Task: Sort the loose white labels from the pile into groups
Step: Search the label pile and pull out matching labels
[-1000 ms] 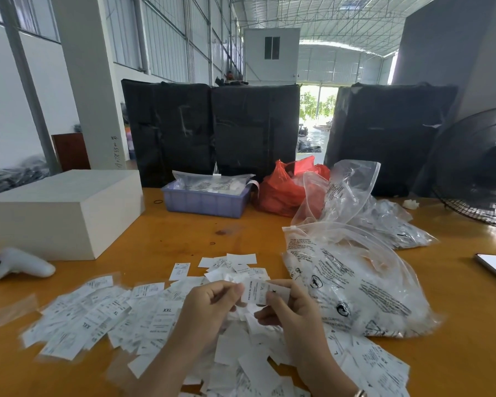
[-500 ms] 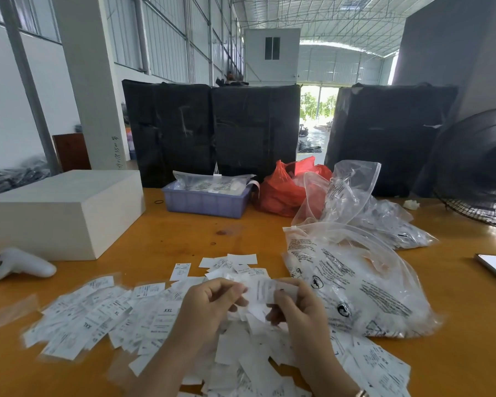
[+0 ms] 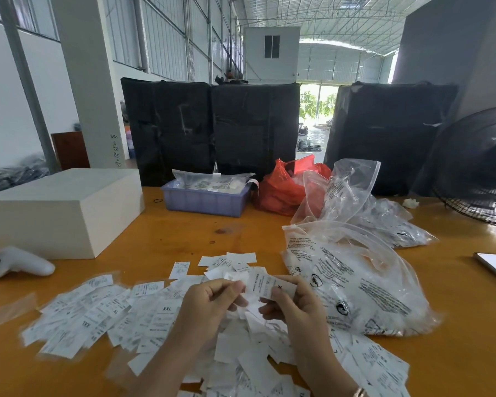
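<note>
At far left, smooth white controller (image 3: 17, 266) and matte blocky box (image 3: 60, 210) on glossy orange table (image 3: 161, 233). Lower left: fanned flat paper labels (image 3: 98, 313). Centre: left hand (image 3: 209, 305) and right hand (image 3: 298, 308), fingers curled, pinching one printed label (image 3: 265, 285) over loose pile (image 3: 249, 359). Right: crinkled clear bag (image 3: 361, 287).

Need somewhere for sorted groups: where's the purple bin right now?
Head view: the purple bin sits at the table's far centre, between the white box on its left and the red bag on its right.
</note>
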A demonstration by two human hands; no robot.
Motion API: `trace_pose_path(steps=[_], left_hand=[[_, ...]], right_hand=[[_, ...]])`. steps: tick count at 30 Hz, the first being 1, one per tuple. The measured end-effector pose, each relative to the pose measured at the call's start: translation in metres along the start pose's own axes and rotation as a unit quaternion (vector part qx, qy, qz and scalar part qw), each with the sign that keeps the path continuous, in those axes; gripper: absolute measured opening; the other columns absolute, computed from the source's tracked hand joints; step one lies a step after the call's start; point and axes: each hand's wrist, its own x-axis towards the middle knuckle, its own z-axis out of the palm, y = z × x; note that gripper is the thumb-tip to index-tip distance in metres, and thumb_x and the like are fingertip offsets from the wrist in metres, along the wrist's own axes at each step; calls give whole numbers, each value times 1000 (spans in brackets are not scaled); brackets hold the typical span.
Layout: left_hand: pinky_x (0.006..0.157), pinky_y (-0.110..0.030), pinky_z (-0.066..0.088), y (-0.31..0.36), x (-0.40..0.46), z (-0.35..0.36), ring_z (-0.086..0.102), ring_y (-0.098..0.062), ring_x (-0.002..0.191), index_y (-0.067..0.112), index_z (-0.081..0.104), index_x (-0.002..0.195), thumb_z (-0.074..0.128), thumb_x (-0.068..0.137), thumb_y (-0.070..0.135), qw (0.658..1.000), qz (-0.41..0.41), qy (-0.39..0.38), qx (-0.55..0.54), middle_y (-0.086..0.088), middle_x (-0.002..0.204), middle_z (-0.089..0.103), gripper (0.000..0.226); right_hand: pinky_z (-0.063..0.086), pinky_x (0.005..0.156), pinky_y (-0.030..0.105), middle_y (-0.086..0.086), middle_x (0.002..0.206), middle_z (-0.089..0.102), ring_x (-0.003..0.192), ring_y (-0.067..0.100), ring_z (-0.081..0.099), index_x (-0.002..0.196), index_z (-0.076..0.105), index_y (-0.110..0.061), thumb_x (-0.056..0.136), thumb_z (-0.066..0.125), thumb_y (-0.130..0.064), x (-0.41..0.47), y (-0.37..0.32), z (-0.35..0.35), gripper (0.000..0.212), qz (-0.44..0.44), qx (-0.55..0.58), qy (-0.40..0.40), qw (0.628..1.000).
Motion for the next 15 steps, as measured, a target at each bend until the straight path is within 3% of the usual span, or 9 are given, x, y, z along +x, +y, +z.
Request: trace_pose_path(steps=[8,15], left_hand=[[59,-13,51,-1,-1,1,65,-2,66,27,70,81,60,69,49,1000,-8,-6,-9,10,72,73,27],[50,-12,46,1,-2,-1,59,-2,55,32,72,67,61,67,51,1000,9,2,-4,6,63,69,22]], right_hand=[[55,57,28,10,71,69,60,26,67,91,64,-6,90,53,3,0,4,1,14,-3,-40,-31,999],[53,56,34,5,61,64,55,22,60,85,65,-9,90,50,5,0,4,3,20,34,-45,-84,995]])
